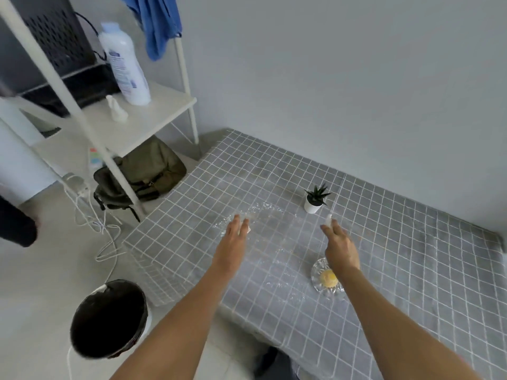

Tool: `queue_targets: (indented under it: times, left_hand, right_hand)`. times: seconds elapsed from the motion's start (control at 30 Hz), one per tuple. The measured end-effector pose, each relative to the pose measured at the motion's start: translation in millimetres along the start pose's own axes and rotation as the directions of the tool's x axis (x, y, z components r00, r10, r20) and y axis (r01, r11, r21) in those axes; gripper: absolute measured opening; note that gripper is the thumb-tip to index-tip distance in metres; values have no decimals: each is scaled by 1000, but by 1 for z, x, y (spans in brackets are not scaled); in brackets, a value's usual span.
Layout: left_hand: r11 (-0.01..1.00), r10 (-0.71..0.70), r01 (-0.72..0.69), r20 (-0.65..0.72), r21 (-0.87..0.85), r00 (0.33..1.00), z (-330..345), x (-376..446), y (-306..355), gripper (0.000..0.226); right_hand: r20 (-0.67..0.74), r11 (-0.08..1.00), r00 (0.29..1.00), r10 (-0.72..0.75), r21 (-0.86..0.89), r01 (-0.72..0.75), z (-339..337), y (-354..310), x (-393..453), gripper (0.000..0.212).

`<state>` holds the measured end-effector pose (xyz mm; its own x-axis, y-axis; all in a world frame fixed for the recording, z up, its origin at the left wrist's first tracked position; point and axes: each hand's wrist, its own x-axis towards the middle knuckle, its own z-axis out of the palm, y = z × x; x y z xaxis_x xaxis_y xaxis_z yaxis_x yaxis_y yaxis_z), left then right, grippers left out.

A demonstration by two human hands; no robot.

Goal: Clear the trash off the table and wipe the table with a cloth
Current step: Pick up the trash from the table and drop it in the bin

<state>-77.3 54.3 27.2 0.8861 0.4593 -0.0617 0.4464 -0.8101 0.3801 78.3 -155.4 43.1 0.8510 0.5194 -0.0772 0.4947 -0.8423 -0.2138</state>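
The table (397, 270) wears a grey cloth with a white grid under clear plastic. My left hand (233, 242) reaches over its left part, fingers together, with a small white scrap (248, 229) showing at the fingertips. My right hand (340, 245) stretches toward the middle, and a small white piece (328, 218) sits at its fingertips; whether either hand grips its piece I cannot tell. A blue cloth (157, 23) hangs from the top of the white shelf rack. A bin with a black liner (109, 319) stands on the floor at the table's near left corner.
A small potted plant (315, 200) stands just beyond my right hand. A glass dish with a yellow lump (327, 278) lies under my right wrist. The white rack (142, 116) holds a large white bottle (124, 64); an olive bag (145, 171) and white cables (93, 215) lie below.
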Motion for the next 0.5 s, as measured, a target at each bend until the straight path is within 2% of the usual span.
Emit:
queue_targets:
  times: [0.27,0.3,0.4,0.43,0.5]
  left_hand:
    - [977,-214,213,-54,-27,975,-62,-108,-133,75]
    - [972,-233,231,-59,-49,971,-67,-124,-151,72]
    - [963,-266,269,-69,36,962,-78,-165,-201,53]
    - [946,-318,321,-56,47,946,-83,-178,-212,53]
    - [914,-405,403,-68,-48,912,-90,-198,-232,57]
  right_hand:
    - [98,971,966,-239,17,238,45,-179,-52,63]
    - [102,960,954,-280,22,280,50,-201,-58,63]
    - [132,925,915,-381,41,379,64,-260,-74,65]
    - [150,912,900,-410,49,408,68,-278,-78,66]
    - [183,885,867,-463,48,463,74,-311,-86,66]
